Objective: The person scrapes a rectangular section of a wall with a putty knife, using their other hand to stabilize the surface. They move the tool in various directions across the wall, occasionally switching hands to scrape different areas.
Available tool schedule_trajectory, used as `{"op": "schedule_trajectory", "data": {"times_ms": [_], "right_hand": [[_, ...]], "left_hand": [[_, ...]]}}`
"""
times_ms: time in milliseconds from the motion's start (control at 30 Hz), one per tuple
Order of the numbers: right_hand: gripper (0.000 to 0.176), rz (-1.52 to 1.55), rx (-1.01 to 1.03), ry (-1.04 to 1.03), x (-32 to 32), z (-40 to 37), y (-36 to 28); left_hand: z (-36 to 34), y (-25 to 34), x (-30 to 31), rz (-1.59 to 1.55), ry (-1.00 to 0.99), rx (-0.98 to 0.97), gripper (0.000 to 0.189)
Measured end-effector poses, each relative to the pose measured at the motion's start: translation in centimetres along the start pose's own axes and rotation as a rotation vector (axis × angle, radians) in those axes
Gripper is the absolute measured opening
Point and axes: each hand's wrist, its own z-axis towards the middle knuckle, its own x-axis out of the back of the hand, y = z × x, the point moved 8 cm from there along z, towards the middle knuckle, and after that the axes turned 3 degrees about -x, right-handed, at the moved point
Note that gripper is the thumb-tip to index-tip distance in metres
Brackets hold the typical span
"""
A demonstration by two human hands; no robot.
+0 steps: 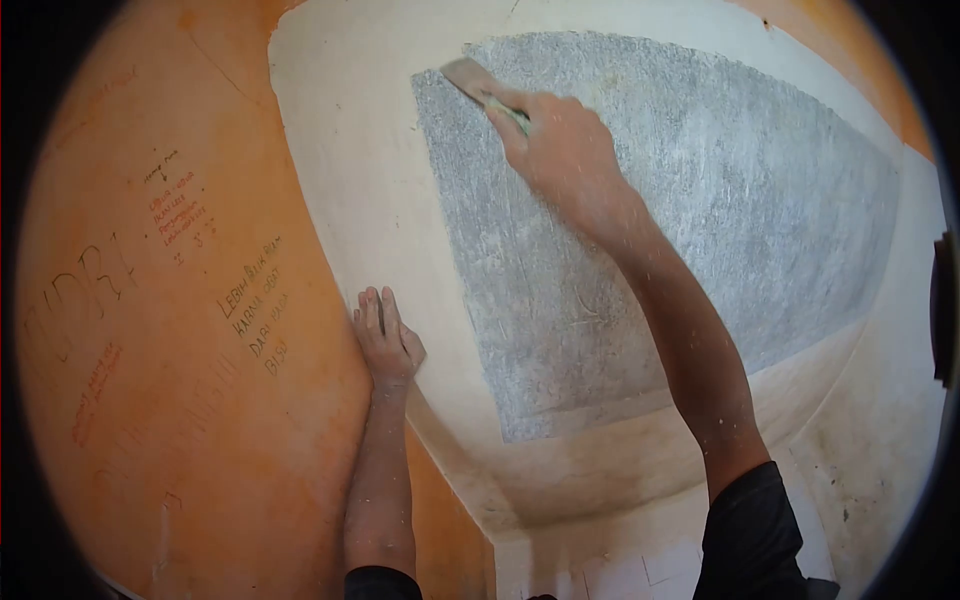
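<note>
My right hand (570, 150) is closed around the handle of a putty knife (467, 76). Its broad flat blade lies against the wall at the upper left corner of a rough grey patch (600, 230). Part of the handle shows greenish below the fingers. Lower and to the left, my left hand (390, 342) rests flat on the edge of the cream-painted wall (340, 130), fingers stretched upward. I see no tool in it. Pale specks dot both forearms.
An orange wall (200, 400) with handwriting in black and red stands at the left. A cream border frames the grey patch, and a stained ledge (600, 470) runs beneath it. White tiles (620, 570) show at the bottom. A dark object (943, 310) juts in at the far right.
</note>
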Motion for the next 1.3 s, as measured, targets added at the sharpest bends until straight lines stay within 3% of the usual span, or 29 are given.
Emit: {"op": "schedule_trajectory", "data": {"times_ms": [133,200,433,500,633,700,767,1000,1233,1300], "right_hand": [[0.034,-0.025,0.076,0.133,0.5,0.9,-0.9],[0.034,-0.057,0.014,0.179,0.4,1.8,-1.3],[0.035,-0.287,-0.030,0.111,-1.2,0.2,0.3],[0.034,-0.332,0.043,0.276,-0.6,1.4,-1.4],[0.034,-0.199,0.034,0.197,0.3,-0.2,-1.1],[0.026,-0.157,0.061,-0.011,0.1,-2.1,0.3],[0.029,-0.212,0.078,0.012,0.0,-2.5,1.6],[0.032,-0.429,0.125,0.091,0.1,1.7,-2.4],[0.031,-0.290,0.062,0.059,0.7,0.0,-2.0],[0.021,-0.258,0.048,0.038,1.3,0.3,-2.4]], "left_hand": [[0.2,0.0,-0.1,0.017,0.024,-0.008,0.056],[0.2,0.0,-0.1,0.020,0.013,-0.009,0.056],[0.2,0.1,0.0,0.019,0.034,-0.014,0.057],[0.1,0.1,0.1,0.017,0.020,-0.013,0.057],[0.1,0.0,-0.1,0.016,0.018,0.003,0.057],[-0.2,-0.2,-0.2,0.016,0.016,-0.001,0.057],[0.0,-0.1,-0.4,0.017,0.029,0.008,0.057],[0.2,-0.1,-0.3,0.028,0.003,-0.001,0.058],[0.1,0.0,0.0,0.011,0.031,-0.012,0.057],[0.0,0.1,-0.1,0.012,0.020,-0.004,0.057]]}}
